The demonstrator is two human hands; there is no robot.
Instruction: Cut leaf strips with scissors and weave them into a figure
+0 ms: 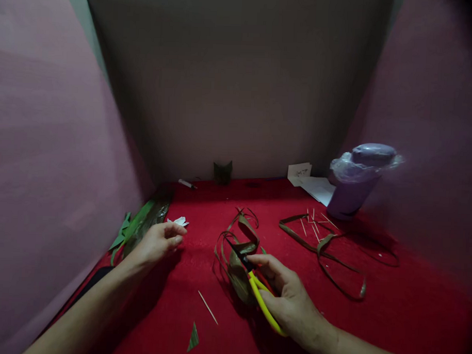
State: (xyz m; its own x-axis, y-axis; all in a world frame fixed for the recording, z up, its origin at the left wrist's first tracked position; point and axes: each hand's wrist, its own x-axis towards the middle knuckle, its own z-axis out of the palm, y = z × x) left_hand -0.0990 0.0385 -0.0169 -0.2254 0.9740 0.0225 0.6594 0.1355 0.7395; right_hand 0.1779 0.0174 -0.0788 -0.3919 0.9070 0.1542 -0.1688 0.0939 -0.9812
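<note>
Scissors risk: tip overlaps the loose strips, could prob snag or nick 1 b/c they loop so close
Bundle: abt mid-table, under the scissors, contact hard to tell tbh
R hand: fingers + thumb curled round scissors' handles
L hand: loosely part-spread, nothing gripped afaict, nr white paper toward table's left edge

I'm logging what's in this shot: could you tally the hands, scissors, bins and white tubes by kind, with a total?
Hands: 2 (left hand, right hand)
Scissors: 1
Purple bin: 1
White tube: 1
Total: 5
</note>
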